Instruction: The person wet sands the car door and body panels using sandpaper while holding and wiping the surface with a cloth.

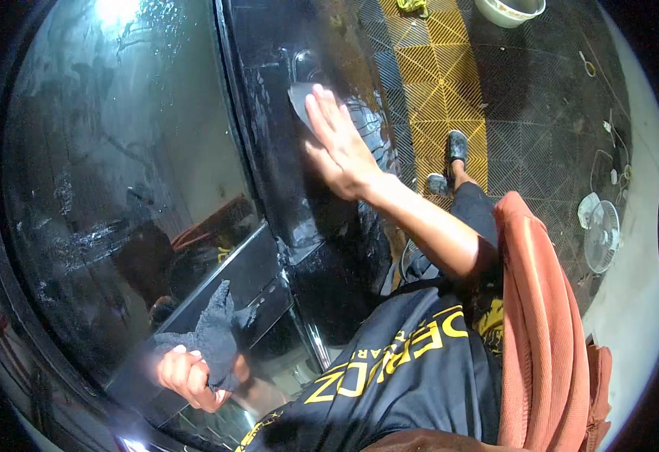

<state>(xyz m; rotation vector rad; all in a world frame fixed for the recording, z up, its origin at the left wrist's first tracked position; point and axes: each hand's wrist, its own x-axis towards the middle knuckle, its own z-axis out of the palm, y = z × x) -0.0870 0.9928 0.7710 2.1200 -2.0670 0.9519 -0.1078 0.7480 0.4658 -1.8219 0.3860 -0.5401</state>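
Bunched in my left hand [192, 377] is a dark grey cloth [216, 324], the fingers curled round it in front of the car's window trim [231, 275]. Further forward, my right hand [335, 143] lies with its fingers stretched over a pale, translucent flat piece [300, 102] against the black car door [269, 75]. One edge of this piece sticks out beside the fingertips, close to the door handle [305, 59]; its exact kind cannot be made out. The thumb points toward the window side. Water streaks and drops mark the dark door and window glass [126, 151].
The floor has yellow and dark grid tiles [442, 45]. A white basin [506, 10] and a yellow cloth [412, 6] lie at the far end. A fan [602, 237] stands by the white wall at right. A rust-coloured cloth [544, 324] hangs over my right shoulder.
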